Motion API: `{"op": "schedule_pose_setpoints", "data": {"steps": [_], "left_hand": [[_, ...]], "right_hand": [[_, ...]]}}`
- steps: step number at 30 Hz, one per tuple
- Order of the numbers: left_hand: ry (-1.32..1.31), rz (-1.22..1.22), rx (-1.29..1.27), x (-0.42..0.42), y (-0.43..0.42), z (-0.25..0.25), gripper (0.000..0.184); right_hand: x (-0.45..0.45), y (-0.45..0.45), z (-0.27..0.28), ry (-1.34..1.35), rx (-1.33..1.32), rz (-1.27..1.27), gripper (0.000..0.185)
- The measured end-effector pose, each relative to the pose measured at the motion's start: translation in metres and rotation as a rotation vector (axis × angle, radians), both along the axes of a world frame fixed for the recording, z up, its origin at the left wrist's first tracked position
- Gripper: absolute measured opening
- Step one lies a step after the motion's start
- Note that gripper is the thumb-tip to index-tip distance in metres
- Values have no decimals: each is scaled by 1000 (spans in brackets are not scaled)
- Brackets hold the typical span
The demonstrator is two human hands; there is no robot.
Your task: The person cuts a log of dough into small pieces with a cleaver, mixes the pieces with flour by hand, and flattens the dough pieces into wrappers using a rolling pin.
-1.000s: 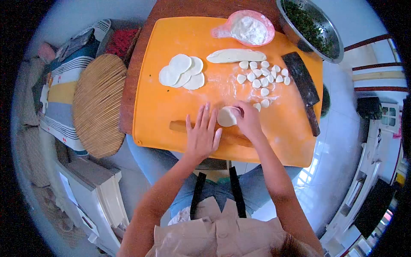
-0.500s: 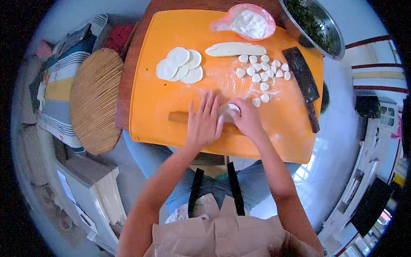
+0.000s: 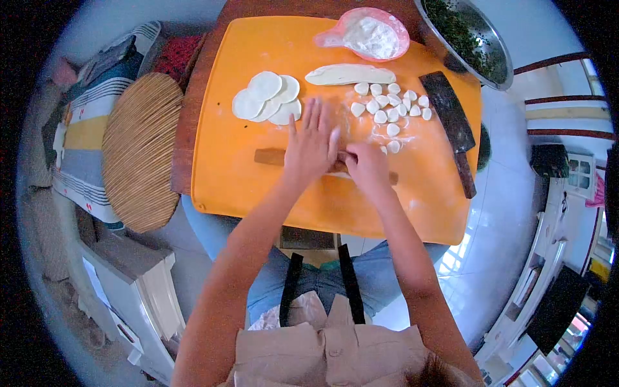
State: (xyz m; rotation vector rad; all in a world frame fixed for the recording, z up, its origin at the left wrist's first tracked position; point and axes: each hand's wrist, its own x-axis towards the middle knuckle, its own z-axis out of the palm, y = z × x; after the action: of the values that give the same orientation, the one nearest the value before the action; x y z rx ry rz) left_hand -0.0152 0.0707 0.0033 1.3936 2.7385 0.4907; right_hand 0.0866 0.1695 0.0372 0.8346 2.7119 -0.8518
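Observation:
My left hand (image 3: 311,145) lies flat across a wooden rolling pin (image 3: 269,156), fingers stretched forward and palm pressing on it. The pin's other end pokes out beyond my right hand (image 3: 369,166), whose fingers are closed at the edge of a dough wrapper (image 3: 340,174). Most of that wrapper is hidden by the hands and pin; only a pale strip shows. Ahead on the left, several rolled wrappers (image 3: 265,86) overlap in a pile. Small dough pieces (image 3: 381,117) are scattered ahead of my right hand, beside a long dough log (image 3: 350,75).
The orange board (image 3: 238,187) rests on a wooden table (image 3: 186,158). A cleaver (image 3: 449,116) lies along its right side. Behind are a pink scoop of flour (image 3: 374,35) and a metal bowl of chopped greens (image 3: 464,39). A round woven tray (image 3: 143,151) stands at left.
My left hand has slid forward over the rolling pin, which has rolled away from me. My right hand has shifted slightly, and the white wrapper it held is now mostly covered.

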Motion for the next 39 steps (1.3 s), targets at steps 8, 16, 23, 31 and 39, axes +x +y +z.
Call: {"op": "schedule_pose_setpoints", "data": {"steps": [8,16,23,31,39], "left_hand": [[-87,-111,-235,51,-65,18,62],[-95,-84,-152,45,-51,11,69],[-119,-37,-47,41,-42,9,76],[-117,-83,-79,85,-94,14,73],[-114,-140,69,75,-94,-11,64]], "right_hand": [[27,-5,-37,418,-209,-183,20],[16,9,-33,350,-153,-207,20],[27,-16,3,69,38,-21,16],[-54,8,-29,485,-825,-62,32],[-27,24,-39,564,339,-206,39]]}}
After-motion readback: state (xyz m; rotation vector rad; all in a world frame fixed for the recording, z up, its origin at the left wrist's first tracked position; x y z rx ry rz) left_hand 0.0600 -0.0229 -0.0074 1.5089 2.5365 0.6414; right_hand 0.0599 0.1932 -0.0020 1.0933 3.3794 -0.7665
